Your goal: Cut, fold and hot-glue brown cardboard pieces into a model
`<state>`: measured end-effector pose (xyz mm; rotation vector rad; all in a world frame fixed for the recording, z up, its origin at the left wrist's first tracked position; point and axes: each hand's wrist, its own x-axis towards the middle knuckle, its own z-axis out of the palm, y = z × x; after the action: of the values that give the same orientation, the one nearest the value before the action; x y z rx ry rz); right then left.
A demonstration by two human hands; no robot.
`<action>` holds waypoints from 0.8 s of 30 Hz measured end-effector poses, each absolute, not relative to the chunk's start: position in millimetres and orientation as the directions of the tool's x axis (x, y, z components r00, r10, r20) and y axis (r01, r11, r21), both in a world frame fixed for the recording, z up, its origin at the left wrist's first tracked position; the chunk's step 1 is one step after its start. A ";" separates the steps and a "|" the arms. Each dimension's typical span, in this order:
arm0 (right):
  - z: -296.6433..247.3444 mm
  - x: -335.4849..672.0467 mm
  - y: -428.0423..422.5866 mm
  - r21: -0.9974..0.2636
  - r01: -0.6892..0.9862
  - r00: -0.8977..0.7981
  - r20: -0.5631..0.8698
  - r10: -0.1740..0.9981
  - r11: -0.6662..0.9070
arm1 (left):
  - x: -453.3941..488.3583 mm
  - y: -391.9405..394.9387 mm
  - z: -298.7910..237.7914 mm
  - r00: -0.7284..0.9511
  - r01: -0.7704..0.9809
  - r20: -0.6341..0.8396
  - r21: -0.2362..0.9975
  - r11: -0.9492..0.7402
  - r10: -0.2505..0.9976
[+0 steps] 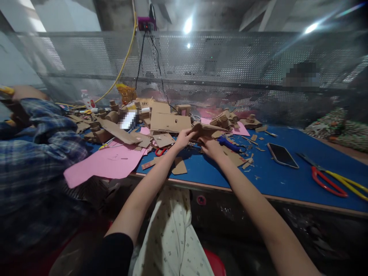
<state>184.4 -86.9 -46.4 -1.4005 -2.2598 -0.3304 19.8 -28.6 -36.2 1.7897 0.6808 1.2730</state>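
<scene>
A flat, pale-pink sheet [109, 161] is seen overhanging the blue desk's [258, 178] near edge. Above the desk's middle, a brown cardboard piece [205, 129] is gripped by the left hand [183, 139] and right hand [212, 147]. Rightward, a black-screened smartphone [283, 155] and red-and-yellow-handled scissors [330, 173] are laid.

The left forearm [143, 203] and right forearm [255, 207] stretch over the near edge of the counter [201, 172]; above the counter, left grip [184, 138] and right grip [212, 147] curl close together.
</scene>
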 end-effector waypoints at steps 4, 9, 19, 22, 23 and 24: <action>-43.9 179.2 -88.3 -0.012 0.873 -0.400 0.556 0.728 0.488 | 15.6 -21.2 -37.5 0.212 -0.071 0.466 0.884 -0.462 0.859; -43.5 172.4 -90.6 0.045 0.852 -0.433 0.619 0.655 0.521 | 10.4 -10.0 -42.1 0.132 -0.047 0.486 0.873 -0.485 0.864; -42.7 167.0 -94.4 0.068 0.874 -0.418 0.609 0.674 0.480 | 13.1 -22.6 -32.7 0.132 -0.122 0.393 0.917 -0.379 0.910; -41.6 166.1 -94.9 0.061 0.879 -0.415 0.589 0.694 0.473 | 13.5 -25.6 -30.6 0.148 -0.134 0.402 0.913 -0.385 0.903; -41.2 165.6 -95.1 0.058 0.883 -0.409 0.580 0.704 0.465 | 13.6 -25.7 -30.8 0.153 -0.130 0.409 0.911 -0.392 0.900; -40.9 165.1 -95.3 0.057 0.888 -0.403 0.570 0.715 0.455 | 13.8 -25.5 -31.4 0.160 -0.125 0.416 0.908 -0.400 0.895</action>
<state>165.1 -95.3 -40.9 -1.3403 -2.2380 -0.4904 13.8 -25.5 -31.4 1.5202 0.7747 1.4037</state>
